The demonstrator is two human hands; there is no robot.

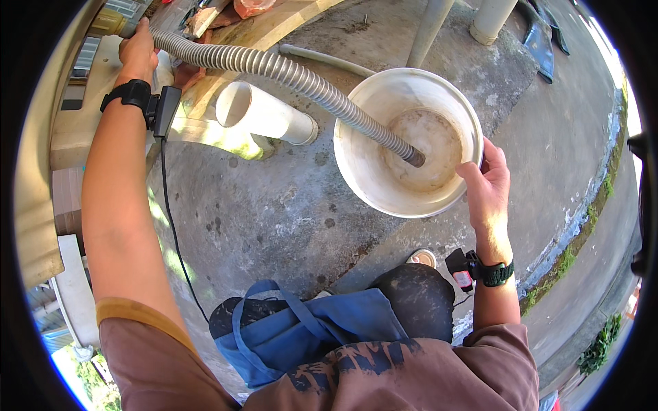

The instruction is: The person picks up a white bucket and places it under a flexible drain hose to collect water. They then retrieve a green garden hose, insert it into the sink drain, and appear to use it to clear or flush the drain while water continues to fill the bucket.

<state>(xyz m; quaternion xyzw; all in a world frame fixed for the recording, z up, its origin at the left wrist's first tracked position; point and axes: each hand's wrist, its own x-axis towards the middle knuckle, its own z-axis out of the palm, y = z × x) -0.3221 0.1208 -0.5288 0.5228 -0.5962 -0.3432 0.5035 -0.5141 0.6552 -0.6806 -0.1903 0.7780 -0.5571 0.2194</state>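
Observation:
At the upper left, my left hand is closed around the end of a grey corrugated hose, beside a yellowish fitting. The hose curves across to the right, and its free end hangs inside a white round bucket, over the stained bottom. My right hand grips the bucket's right rim, thumb on the inside and fingers outside. Both wrists wear black straps with small devices. A blue cloth apron or bag with a strap lies over my lap.
An upright white plastic pipe stands left of the bucket on the concrete floor. Grey posts and a thin pipe are beyond it. Dark rubber boots lie upper right. A mossy edge runs down the right side.

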